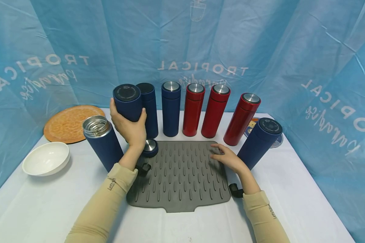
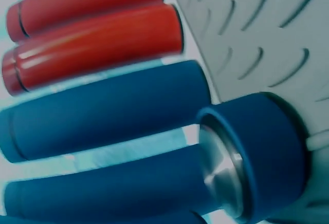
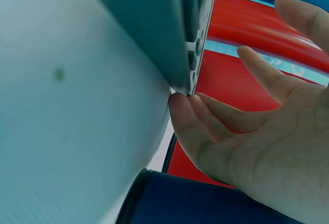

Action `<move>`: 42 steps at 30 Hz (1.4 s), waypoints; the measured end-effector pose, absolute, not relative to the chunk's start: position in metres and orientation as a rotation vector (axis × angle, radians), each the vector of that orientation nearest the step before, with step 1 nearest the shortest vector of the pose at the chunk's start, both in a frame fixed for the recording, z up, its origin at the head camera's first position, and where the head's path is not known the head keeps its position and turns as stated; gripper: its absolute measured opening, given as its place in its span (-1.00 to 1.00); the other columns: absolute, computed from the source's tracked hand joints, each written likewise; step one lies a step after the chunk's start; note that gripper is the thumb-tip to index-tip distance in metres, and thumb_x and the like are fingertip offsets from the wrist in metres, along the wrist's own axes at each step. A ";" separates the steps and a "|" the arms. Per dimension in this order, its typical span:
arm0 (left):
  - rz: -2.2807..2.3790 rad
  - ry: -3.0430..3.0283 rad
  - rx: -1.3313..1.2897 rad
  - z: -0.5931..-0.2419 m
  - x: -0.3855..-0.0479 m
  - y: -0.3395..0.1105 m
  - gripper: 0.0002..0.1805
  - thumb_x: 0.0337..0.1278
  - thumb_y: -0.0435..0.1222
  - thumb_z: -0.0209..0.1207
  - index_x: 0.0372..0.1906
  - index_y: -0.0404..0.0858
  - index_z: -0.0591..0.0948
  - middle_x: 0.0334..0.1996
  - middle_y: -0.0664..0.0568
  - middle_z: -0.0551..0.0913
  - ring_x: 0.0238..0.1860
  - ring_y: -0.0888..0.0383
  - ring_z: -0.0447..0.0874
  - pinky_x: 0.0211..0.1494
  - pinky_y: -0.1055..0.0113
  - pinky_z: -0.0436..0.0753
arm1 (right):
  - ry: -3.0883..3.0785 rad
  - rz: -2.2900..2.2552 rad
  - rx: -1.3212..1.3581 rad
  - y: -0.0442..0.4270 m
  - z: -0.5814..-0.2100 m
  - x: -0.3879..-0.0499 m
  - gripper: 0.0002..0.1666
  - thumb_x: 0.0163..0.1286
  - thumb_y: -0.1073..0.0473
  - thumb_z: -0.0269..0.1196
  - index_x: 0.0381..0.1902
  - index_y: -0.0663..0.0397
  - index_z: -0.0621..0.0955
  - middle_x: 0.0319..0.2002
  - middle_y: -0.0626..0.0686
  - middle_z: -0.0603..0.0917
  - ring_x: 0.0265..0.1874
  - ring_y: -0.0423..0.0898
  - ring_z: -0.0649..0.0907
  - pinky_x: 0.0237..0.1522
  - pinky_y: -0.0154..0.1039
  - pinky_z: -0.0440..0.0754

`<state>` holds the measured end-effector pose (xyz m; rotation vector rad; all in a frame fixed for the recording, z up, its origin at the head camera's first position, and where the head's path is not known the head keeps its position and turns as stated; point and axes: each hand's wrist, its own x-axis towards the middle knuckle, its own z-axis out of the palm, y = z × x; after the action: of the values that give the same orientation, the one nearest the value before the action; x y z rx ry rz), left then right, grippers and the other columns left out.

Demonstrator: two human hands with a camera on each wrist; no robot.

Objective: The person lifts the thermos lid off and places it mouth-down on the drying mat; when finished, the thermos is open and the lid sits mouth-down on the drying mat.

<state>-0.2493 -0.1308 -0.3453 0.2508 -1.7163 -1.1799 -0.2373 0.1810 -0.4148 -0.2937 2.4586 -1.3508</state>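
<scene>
My left hand (image 1: 130, 130) grips a dark blue bottle (image 1: 127, 106), fingers and thumb around it, its dark printed end facing up. An uncapped blue bottle (image 1: 104, 148) with a bare steel mouth stands left of that wrist. Right of the wrist, a blue lid (image 1: 150, 148) lies at the grey ribbed mat (image 1: 182, 175); the left wrist view shows the lid (image 2: 272, 152) large. My right hand (image 1: 229, 158) is beside the mat's right edge, fingers spread, holding nothing; in the right wrist view the hand (image 3: 257, 142) has fingertips close to that edge.
Behind the mat stand two blue bottles (image 1: 171, 111) and three red ones (image 1: 193, 111). Another blue bottle (image 1: 257, 145) is right of my right hand, near a patterned plate (image 1: 276, 143). A white bowl (image 1: 46, 159) and orange round mat (image 1: 64, 126) lie left.
</scene>
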 end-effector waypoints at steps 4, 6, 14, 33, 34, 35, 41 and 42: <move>-1.142 -1.724 0.109 -0.337 -0.236 -0.129 -0.07 -0.09 -0.11 0.35 0.35 -0.25 0.12 0.28 -0.09 0.27 0.29 0.15 0.21 0.34 0.21 0.12 | 2.462 -1.347 -0.290 0.181 -0.414 -0.237 -0.35 0.30 0.16 0.15 0.31 0.19 0.29 0.34 0.26 0.22 0.34 0.31 0.10 0.22 0.28 0.15; -1.143 -1.723 0.043 -0.334 -0.229 -0.128 -0.06 -0.14 -0.12 0.38 0.35 -0.25 0.15 0.24 -0.10 0.33 0.26 0.12 0.27 0.31 0.19 0.18 | 2.462 -1.346 -0.289 0.181 -0.414 -0.237 -0.35 0.30 0.16 0.15 0.31 0.19 0.28 0.35 0.26 0.21 0.34 0.32 0.10 0.22 0.28 0.15; -1.290 -1.782 -0.125 -0.323 -0.208 -0.127 -0.05 -0.31 -0.27 0.47 0.32 -0.23 0.26 0.12 -0.09 0.47 0.14 0.06 0.42 0.21 0.13 0.35 | 2.455 -1.345 -0.288 0.181 -0.413 -0.237 -0.36 0.30 0.16 0.14 0.31 0.18 0.28 0.34 0.26 0.21 0.34 0.32 0.10 0.22 0.28 0.16; -1.396 -2.060 -0.446 -0.335 -0.180 -0.120 -0.06 -0.46 -0.35 0.49 0.25 -0.27 0.31 0.06 -0.18 0.44 0.06 -0.04 0.42 0.10 0.00 0.39 | 2.448 -1.369 -0.264 0.178 -0.406 -0.234 -0.35 0.30 0.17 0.14 0.32 0.19 0.26 0.34 0.28 0.20 0.34 0.32 0.09 0.21 0.30 0.15; -1.394 -2.071 -0.464 -0.337 -0.180 -0.119 -0.05 -0.47 -0.35 0.49 0.26 -0.25 0.31 0.07 -0.18 0.44 0.06 -0.04 0.41 0.10 -0.02 0.38 | 2.457 -1.372 -0.270 0.177 -0.404 -0.234 -0.35 0.30 0.16 0.15 0.32 0.19 0.26 0.34 0.28 0.20 0.33 0.32 0.10 0.20 0.30 0.16; -1.387 -2.087 -0.478 -0.338 -0.179 -0.119 -0.04 -0.47 -0.35 0.49 0.27 -0.23 0.31 0.08 -0.17 0.43 0.07 -0.05 0.40 0.10 -0.04 0.37 | 2.463 -1.380 -0.277 0.177 -0.402 -0.234 -0.34 0.30 0.16 0.15 0.32 0.20 0.26 0.34 0.28 0.21 0.33 0.32 0.10 0.20 0.30 0.16; -1.310 -2.175 -0.559 -0.343 -0.177 -0.115 -0.01 -0.46 -0.32 0.49 0.29 -0.10 0.29 0.10 -0.17 0.47 0.05 -0.11 0.46 0.04 -0.11 0.42 | 2.488 -1.498 -0.362 0.170 -0.391 -0.233 -0.35 0.28 0.13 0.17 0.31 0.09 0.29 0.31 0.23 0.27 0.30 0.23 0.20 0.14 0.24 0.30; -1.280 -2.183 -0.579 -0.344 -0.177 -0.115 -0.02 -0.47 -0.32 0.50 0.28 -0.09 0.30 0.09 -0.16 0.48 0.04 -0.11 0.48 0.02 -0.11 0.45 | 2.493 -1.520 -0.382 0.168 -0.388 -0.233 -0.36 0.29 0.13 0.17 0.31 0.08 0.30 0.30 0.22 0.28 0.29 0.21 0.23 0.14 0.22 0.32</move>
<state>-0.1769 -0.1146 -0.3440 -0.5789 -2.1831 -1.2799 -0.2326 0.1683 -0.3878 -0.3817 2.4934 -1.5205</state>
